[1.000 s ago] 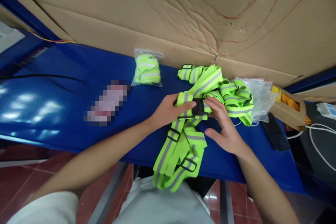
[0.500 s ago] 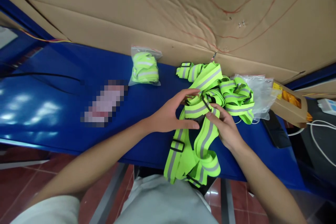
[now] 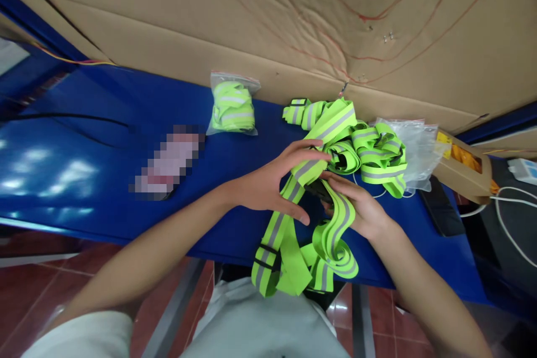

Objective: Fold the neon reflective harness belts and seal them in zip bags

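A fluorescent yellow-green reflective strap (image 3: 276,230) with grey stripes and black slide buckles hangs in loops over the table's front edge. My left hand (image 3: 268,182) is curved round its upper loop, fingers across the band and thumb held apart. On the other side, my right hand (image 3: 361,201) grips the strap near a dark buckle, its fingertips partly hidden behind the band. Just beyond my hands lies a pile of similar straps (image 3: 380,159), some coiled. A clear zip bag (image 3: 232,109) with a folded strap inside stands further back on the left.
Clear plastic bags (image 3: 419,148) lie right of the pile, beside an open cardboard box (image 3: 465,165) with orange contents. A dark phone (image 3: 442,210) and white cables are nearby. A pixelated item (image 3: 168,162) lies left on the blue table (image 3: 104,179). Cardboard (image 3: 188,17) walls the back.
The held loop has turned and opened out between my hands. My right hand has shifted its hold behind the band, and the hanging buckle has swung slightly left and down.
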{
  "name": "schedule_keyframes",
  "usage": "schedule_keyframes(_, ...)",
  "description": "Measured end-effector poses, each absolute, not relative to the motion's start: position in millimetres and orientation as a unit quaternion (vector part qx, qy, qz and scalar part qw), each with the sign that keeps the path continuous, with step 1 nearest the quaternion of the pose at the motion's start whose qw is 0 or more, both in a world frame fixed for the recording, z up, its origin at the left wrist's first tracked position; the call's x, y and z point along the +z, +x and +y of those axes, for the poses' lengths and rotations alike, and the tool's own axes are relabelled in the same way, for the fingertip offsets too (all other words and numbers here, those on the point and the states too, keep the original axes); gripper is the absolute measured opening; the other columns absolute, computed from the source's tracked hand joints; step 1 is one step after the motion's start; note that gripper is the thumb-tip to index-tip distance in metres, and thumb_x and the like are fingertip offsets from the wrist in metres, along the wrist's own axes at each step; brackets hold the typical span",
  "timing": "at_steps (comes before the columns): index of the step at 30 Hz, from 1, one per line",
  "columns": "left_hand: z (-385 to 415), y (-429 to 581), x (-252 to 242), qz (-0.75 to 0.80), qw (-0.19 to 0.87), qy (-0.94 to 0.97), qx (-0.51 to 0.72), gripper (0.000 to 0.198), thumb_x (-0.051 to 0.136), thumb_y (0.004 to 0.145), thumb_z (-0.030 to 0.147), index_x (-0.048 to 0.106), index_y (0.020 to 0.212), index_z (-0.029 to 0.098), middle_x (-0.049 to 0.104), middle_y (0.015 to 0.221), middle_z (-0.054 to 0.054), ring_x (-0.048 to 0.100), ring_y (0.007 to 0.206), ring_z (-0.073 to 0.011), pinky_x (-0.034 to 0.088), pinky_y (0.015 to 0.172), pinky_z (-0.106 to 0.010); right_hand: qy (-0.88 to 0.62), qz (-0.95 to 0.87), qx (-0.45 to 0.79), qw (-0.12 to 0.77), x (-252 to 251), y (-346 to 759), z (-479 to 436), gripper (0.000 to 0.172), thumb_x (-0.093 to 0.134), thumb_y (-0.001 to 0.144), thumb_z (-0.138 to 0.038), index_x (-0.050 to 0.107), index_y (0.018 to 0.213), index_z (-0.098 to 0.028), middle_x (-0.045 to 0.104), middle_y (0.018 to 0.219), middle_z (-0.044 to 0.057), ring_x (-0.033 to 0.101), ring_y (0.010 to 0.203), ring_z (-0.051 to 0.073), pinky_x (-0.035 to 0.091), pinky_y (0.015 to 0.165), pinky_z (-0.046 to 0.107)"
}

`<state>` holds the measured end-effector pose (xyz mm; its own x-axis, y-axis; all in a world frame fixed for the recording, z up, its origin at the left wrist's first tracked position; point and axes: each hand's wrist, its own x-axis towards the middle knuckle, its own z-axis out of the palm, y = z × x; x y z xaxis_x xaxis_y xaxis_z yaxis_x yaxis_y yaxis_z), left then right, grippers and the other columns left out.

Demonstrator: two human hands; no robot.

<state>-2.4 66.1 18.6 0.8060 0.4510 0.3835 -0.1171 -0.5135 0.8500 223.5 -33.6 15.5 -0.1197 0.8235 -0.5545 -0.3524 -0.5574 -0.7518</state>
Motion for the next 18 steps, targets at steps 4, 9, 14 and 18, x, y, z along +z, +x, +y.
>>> schedule_keyframes(4,71.4,-4.8,23.5,0.111,0.449,0.832,0.305,0.031,0.083,0.085,0.037,0.076,0.113,0.024,0.065,0.128,-0.013,0.064,0.123,-0.0264,0.049,0.112,-0.040,-0.493,-0.252,0.747,0.367,15.4,220.2,-35.6,0.053,0.063,0.093,-0.063,0.067,0.125,-0.021,0.075,0.091,0.006,0.069,0.066,0.018,0.057,0.060,0.030)
schedule_keyframes(9,68.4,-2.8,25.4,0.203,0.444,0.794,0.361,0.030,0.085,0.081,0.043,0.076,0.094,0.017,0.072,0.103,-0.009,0.069,0.098,-0.0217,0.054,0.093,-0.032,-0.530,-0.488,0.582,0.377,18.0,223.7,-45.5,0.075,0.051,0.094,-0.078,0.049,0.149,-0.027,0.064,0.139,0.012,0.071,0.103,0.025,0.059,0.084,0.038)
schedule_keyframes(14,67.4,0.0,27.2,0.339,0.586,0.650,0.346,0.036,0.083,0.080,0.049,0.075,0.085,0.014,0.074,0.081,-0.003,0.067,0.077,-0.0175,0.052,0.071,-0.026,-0.547,-0.624,0.453,0.326,25.1,226.3,-52.5,0.071,0.080,0.086,-0.049,0.047,0.146,-0.031,0.055,0.149,0.009,0.062,0.126,0.026,0.052,0.106,0.042)
schedule_keyframes(18,70.5,2.7,28.1,0.361,0.746,0.443,0.342,0.035,0.087,0.074,0.043,0.074,0.092,0.017,0.077,0.086,-0.003,0.070,0.075,-0.0201,0.057,0.071,-0.029,-0.557,-0.564,0.535,0.292,27.1,233.8,-48.4,0.045,0.072,0.092,-0.048,0.060,0.130,-0.027,0.069,0.122,0.004,0.068,0.107,0.024,0.058,0.091,0.036)
